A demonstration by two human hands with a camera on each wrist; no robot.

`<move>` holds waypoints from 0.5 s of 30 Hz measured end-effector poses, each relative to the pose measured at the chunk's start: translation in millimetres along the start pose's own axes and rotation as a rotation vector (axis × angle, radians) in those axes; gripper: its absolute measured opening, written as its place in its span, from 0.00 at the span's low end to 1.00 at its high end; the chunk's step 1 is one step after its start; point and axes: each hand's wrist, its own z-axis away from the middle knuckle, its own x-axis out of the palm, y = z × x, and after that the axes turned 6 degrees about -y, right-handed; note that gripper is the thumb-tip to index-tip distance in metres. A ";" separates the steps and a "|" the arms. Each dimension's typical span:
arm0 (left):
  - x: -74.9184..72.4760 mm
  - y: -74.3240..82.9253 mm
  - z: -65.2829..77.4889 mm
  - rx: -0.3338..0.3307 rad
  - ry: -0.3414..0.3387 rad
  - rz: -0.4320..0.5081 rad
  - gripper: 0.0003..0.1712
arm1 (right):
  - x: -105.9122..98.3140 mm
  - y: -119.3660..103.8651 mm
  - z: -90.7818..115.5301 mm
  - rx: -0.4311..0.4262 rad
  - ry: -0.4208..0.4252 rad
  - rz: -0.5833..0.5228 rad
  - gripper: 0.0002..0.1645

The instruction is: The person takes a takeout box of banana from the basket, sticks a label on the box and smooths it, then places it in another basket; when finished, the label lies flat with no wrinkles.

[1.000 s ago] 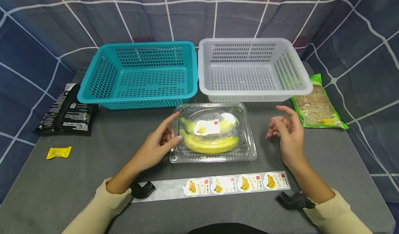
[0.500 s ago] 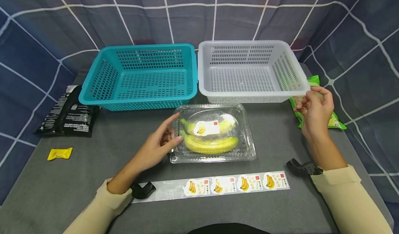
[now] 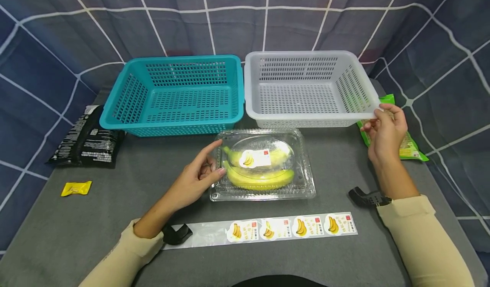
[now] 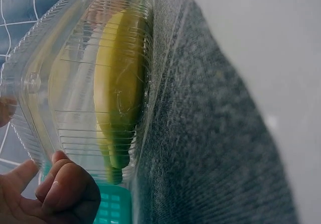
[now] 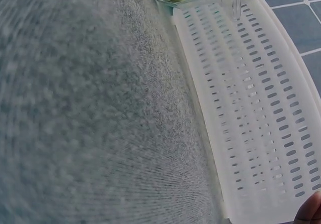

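A clear plastic clamshell box (image 3: 306,185) with bananas (image 3: 260,178) inside lies in the middle of the table, a banana label (image 3: 254,158) on its lid. My left hand (image 3: 197,174) rests against the box's left side. Its thumb and index finger are spread along that edge, the other fingers bent in. At the front right corner of the white basket (image 3: 306,117), my right hand (image 3: 386,134) pinches the rim between thumb and fingers. In the right wrist view only a fingertip (image 5: 310,209) shows at the basket's corner.
A teal basket (image 3: 172,130) stands left of the white one. Beside them lie a black packet (image 3: 86,144) and a green-edged bag (image 3: 413,149), partly behind my right hand. A yellow wrapped piece (image 3: 76,188) lies at left. A label strip (image 3: 206,232) lies in front.
My right hand has moved right and away from me, from beside the clamshell box to the white basket's corner, and now pinches its rim. My left hand has stayed at the box.
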 end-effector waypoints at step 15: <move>1.5 0.2 0.0 -0.001 0.009 0.033 0.40 | -5.5 3.0 -3.6 -0.009 -0.027 -0.096 0.16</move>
